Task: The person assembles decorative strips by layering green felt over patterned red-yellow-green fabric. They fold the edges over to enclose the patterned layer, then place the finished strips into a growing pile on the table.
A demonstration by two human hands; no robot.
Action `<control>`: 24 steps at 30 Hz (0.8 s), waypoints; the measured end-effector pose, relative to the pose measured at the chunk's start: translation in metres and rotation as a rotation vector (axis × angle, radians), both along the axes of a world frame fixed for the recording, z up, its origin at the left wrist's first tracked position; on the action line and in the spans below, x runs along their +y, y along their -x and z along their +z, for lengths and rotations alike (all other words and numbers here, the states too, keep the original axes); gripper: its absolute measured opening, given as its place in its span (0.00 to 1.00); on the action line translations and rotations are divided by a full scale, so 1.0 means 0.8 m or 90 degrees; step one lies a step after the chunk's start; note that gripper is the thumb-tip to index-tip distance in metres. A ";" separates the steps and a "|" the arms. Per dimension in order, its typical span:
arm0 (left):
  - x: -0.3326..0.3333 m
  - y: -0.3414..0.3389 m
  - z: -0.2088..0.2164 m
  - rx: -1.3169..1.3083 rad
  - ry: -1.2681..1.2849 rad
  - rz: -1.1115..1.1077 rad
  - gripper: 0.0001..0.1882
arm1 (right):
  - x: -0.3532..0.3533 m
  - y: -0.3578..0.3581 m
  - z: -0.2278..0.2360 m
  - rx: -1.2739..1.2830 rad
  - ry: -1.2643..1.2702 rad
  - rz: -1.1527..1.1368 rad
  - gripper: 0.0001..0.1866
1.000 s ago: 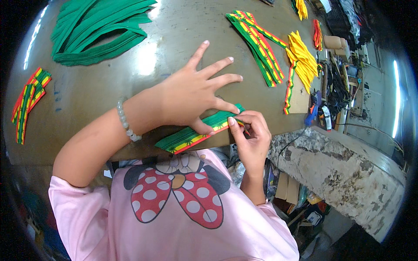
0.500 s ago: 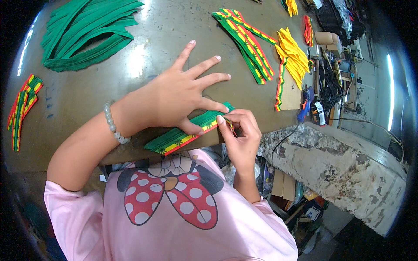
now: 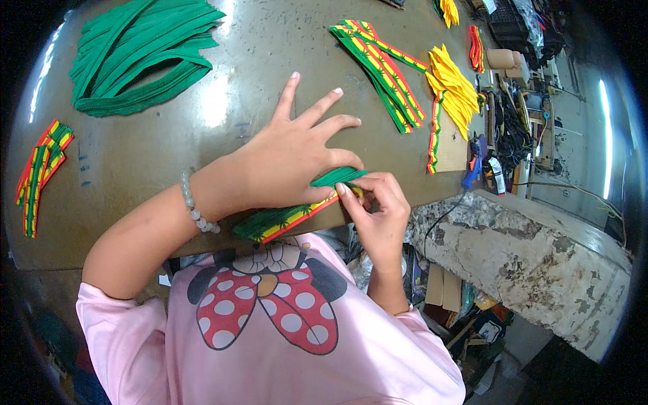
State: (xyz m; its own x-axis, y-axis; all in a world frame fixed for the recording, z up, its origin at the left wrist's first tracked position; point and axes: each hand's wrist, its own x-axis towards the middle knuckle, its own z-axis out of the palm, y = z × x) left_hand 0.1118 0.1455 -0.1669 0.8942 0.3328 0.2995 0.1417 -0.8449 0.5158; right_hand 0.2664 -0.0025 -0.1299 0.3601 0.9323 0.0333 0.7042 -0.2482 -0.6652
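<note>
A bundle of green fabric strips edged with red, yellow and green leaf-print ribbon [image 3: 287, 221] lies along the table's near edge. My left hand [image 3: 280, 158] reaches across it, three fingers spread in the air. Its thumb and index finger rest on the bundle, on either side of a raised green part [image 3: 337, 177]. At the bundle's right end, my right hand [image 3: 381, 209] pinches the ribbon edge between thumb and bent fingers. The exact bit between those fingertips is partly hidden.
A large pile of green strips [image 3: 142, 61] lies at the far left. Leaf-print ribbon pieces [image 3: 42, 169] lie at the left edge. Beyond my hands are more ribboned green strips [image 3: 388, 74] and a yellow bunch [image 3: 451, 88]. A blue-handled tool [image 3: 474, 162] sits right, above a worn ledge [image 3: 526, 250].
My left thumb has drawn closer to its index finger, and the green strip now bulges up between them. My right hand keeps its pinch at the bundle's end.
</note>
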 end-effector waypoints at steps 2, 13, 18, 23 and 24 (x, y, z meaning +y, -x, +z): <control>0.000 0.001 -0.001 -0.008 -0.004 0.001 0.21 | -0.001 -0.010 -0.001 0.015 -0.032 0.006 0.08; 0.002 0.002 0.000 0.024 0.009 -0.005 0.24 | -0.002 -0.027 -0.016 0.136 -0.038 -0.069 0.05; 0.002 0.002 0.000 0.007 0.019 -0.008 0.23 | 0.000 -0.027 -0.013 0.149 -0.028 -0.073 0.06; 0.002 0.002 0.002 -0.017 0.010 -0.008 0.22 | 0.007 -0.023 -0.012 0.130 -0.025 -0.077 0.06; 0.003 0.002 0.003 -0.012 0.009 -0.011 0.22 | 0.008 -0.022 -0.010 0.132 -0.020 -0.074 0.06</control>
